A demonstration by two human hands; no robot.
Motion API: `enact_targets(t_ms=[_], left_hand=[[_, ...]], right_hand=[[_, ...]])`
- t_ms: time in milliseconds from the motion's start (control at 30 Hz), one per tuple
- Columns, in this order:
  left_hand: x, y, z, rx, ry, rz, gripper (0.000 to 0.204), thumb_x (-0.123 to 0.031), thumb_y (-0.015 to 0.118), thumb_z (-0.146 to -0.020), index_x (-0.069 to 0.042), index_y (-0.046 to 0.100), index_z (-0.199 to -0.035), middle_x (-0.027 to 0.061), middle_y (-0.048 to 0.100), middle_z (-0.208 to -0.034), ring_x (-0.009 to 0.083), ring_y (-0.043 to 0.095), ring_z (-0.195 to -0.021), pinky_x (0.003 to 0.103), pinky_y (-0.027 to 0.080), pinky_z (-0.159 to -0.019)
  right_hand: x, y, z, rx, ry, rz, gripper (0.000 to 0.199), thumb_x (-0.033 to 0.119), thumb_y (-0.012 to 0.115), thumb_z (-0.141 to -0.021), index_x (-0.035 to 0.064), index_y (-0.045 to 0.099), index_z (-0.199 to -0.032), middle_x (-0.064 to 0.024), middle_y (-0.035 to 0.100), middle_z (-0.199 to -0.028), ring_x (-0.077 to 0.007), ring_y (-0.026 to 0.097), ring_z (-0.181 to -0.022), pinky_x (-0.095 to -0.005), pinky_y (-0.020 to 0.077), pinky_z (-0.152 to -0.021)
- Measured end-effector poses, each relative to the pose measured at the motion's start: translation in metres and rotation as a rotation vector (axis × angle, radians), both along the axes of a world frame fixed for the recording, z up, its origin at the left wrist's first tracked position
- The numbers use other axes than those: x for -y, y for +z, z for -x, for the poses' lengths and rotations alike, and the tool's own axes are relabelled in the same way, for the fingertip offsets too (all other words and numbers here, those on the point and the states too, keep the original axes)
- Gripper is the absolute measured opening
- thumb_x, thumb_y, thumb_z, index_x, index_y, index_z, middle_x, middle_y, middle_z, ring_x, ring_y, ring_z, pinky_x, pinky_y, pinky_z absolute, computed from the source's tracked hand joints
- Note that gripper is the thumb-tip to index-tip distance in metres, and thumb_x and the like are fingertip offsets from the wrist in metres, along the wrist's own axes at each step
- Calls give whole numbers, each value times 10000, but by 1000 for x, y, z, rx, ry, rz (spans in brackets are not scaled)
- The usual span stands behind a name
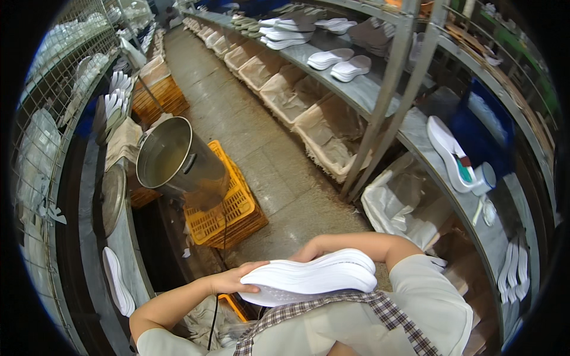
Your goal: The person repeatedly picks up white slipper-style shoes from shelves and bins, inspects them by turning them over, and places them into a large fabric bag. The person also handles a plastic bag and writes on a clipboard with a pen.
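A stack of several white shoe soles lies sideways close in front of my chest, just above the checked apron strap. My left hand grips its toe end, with the thumb on the near face and the fingers along the upper edge. On the far side, my right hand is bent round the stack, its fingertips partly hidden behind the soles. The lowest sole shows a dotted, slightly see-through surface.
Left, a large metal pot holding liquid stands by stacked yellow crates. A single white sole lies on the left ledge. Cloth-lined baskets line the right shelf's underside. A metal post rises there. Soles, a cup and a brush-like tool occupy the right bench.
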State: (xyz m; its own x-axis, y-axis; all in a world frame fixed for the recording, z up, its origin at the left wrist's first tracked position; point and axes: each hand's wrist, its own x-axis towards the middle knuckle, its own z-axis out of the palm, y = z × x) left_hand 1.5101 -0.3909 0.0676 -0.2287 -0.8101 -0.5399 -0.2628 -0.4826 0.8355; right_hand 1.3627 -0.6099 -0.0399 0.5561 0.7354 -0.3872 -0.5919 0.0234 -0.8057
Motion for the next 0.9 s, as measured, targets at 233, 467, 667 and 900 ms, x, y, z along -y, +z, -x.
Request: enact_targets(t_ms=[233,467,667,900], left_hand=[[15,-17,-7,-18,376,68,665,-229,671,-797,-68,339,-1350,145,338,-1347,283,275,-1285,375,217,-1066],[-10,-21,-19,-487,1266,43,673,-79,680,-745,-60,343,-1327,95,458,-1252,220,430,-1171,360,358,-989],[-16,9,-148,-218,1657,453,657,-155,676,-762,-69,333,-1316,112,494,-1210,255,507,-1084,382,435,-922],[-14,-7,-412,678,1594,532,536,-109,614,-786,-26,419,-1279,119,499,-1213,212,494,-1065,317,377,-920]], right_hand=[[98,-42,-73,-73,360,252,695,574,275,-914,57,318,-1377,-56,366,-1397,-163,392,-1216,-304,303,-1026],[213,-84,-83,7,-1019,553,345,401,448,-925,72,541,-978,-31,574,-911,-134,560,-787,-283,446,-636],[231,-102,-46,-342,-1223,606,308,423,504,-896,120,531,-944,28,582,-816,-67,554,-631,-205,423,-514],[184,-100,-72,-400,-1151,704,318,389,522,-896,72,547,-876,2,543,-739,-75,521,-621,-219,389,-505]])
